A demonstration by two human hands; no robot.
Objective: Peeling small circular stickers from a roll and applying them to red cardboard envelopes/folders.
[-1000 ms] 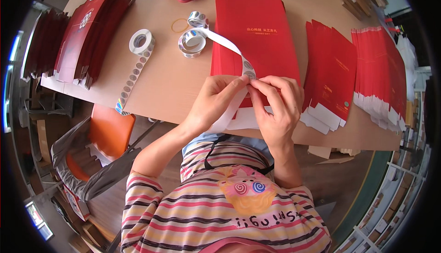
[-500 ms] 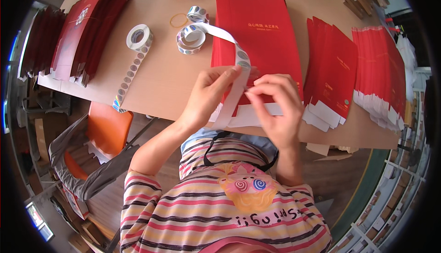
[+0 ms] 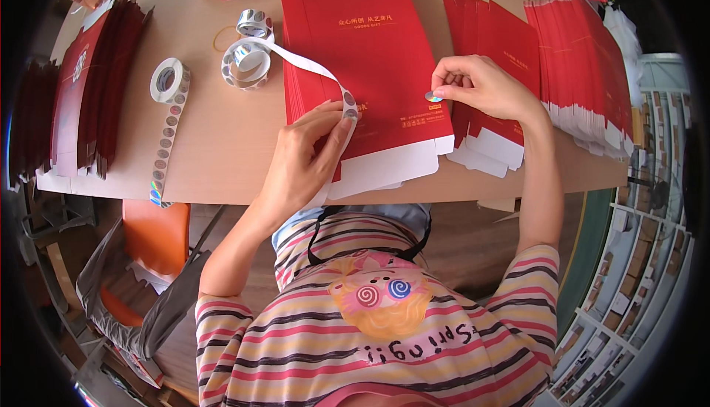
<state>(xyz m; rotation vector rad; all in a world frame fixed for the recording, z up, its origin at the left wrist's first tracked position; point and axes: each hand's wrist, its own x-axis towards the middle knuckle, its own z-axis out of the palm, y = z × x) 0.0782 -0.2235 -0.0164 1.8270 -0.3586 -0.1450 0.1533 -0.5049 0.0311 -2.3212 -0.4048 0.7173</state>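
Sticker [image 3: 433,97], round and shiny, is pinched in the right hand [image 3: 484,85] near the right edge of the red carton stack [image 3: 384,59]; the left hand [image 3: 307,148] pinches the white sticker strip [image 3: 307,62] over the stack's left side.

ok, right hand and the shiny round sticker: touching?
Touching. The head view shows the right hand pinching the shiny round sticker, which sticks out leftward.

I see red cartons [image 3: 362,59] in the middle, lettered in gold, with white flaps [image 3: 396,163]. A rainbow-sheened sticker [image 3: 433,97] shows at right; the near shirt [image 3: 288,340] is striped pink, black and yellow, the left chair [image 3: 155,233] orange.
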